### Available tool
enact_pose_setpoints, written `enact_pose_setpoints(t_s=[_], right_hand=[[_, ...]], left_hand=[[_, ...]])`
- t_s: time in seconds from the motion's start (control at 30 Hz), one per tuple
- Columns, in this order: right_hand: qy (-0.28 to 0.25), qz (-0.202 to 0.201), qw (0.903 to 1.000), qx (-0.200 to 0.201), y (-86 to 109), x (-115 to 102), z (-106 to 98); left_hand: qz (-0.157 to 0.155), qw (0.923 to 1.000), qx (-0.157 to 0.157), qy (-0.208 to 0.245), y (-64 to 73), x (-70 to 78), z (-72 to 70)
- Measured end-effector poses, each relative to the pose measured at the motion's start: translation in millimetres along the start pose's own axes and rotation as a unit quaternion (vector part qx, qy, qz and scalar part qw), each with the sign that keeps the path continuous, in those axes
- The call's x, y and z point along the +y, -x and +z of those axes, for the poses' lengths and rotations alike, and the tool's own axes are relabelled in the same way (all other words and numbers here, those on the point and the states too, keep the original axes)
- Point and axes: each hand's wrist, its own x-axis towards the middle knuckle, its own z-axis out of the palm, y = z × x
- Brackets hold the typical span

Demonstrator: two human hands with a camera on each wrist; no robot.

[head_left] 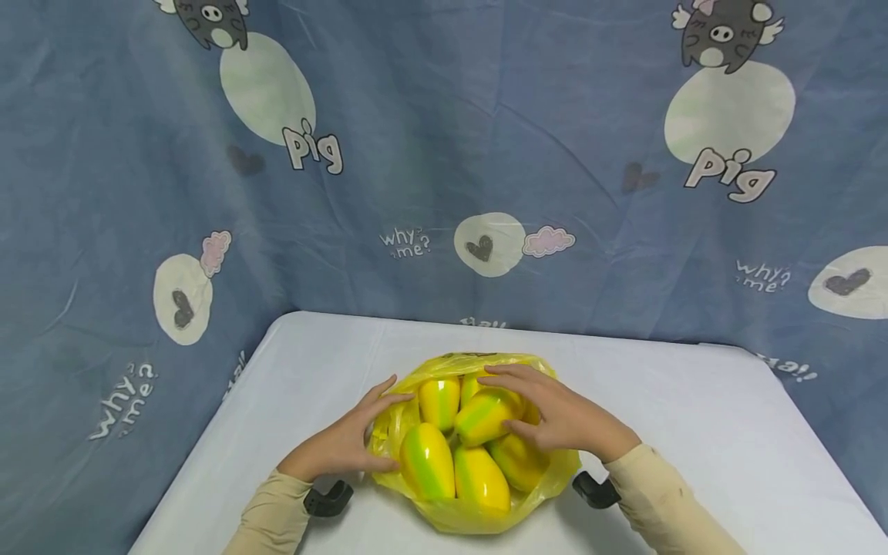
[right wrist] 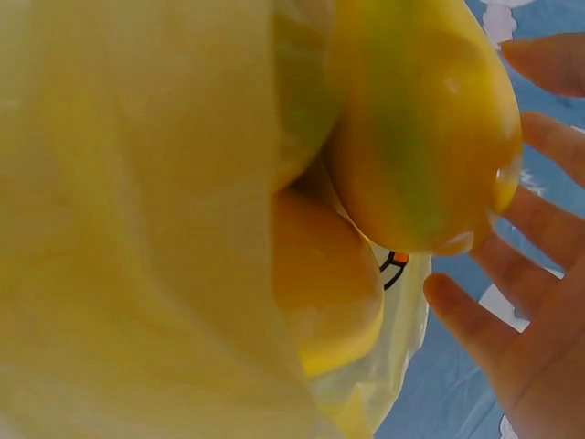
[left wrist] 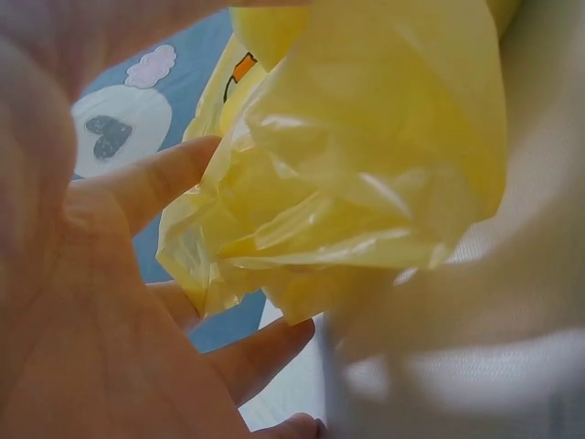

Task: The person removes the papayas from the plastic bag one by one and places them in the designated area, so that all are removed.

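Note:
A yellow plastic bag (head_left: 479,520) stands on the table with its mouth spread wide, full of several shiny yellow-and-green mangoes (head_left: 426,462). At the bag's left rim is my left hand (head_left: 340,441), its fingers spread and bent a little; the left wrist view shows the fingertips against or close to the crumpled plastic (left wrist: 356,174). My right hand (head_left: 565,412) reaches over the right rim, thumb and fingers apart around the upper mango (head_left: 486,416). In the right wrist view its fingers are extended beside that mango (right wrist: 430,128); whether they touch it I cannot tell.
The table (head_left: 694,432) has a white cover. Behind it hangs a blue curtain (head_left: 430,139) with pig prints and lettering. Black wrist devices (head_left: 329,499) sit below both wrists, close to the bag's sides.

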Motion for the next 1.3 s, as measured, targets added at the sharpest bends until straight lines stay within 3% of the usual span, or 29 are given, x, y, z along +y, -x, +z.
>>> enact_pose_setpoints(t_s=[0.4, 0.77, 0.93, 1.3], right_hand=[[-0.048, -0.005, 0.9982, -0.034, -17.6, 7, -5], [-0.002, 0.024, 0.9996, 0.011, -15.0, 1, 1], [0.037, 0.008, 0.9993, 0.009, -12.2, -2, 4], [0.010, 0.026, 0.9996, 0.006, -7.1, 0, -2]], left_hand=[[0.005, 1.0000, -0.006, -0.004, -0.2, -3.9, 1.0], [0.014, 0.9998, -0.010, -0.013, 0.2, -4.2, -0.2], [0.017, 0.9997, -0.008, -0.015, -0.4, -5.5, -0.4], [0.012, 0.9999, -0.011, -0.004, -0.1, -5.5, -0.8]])
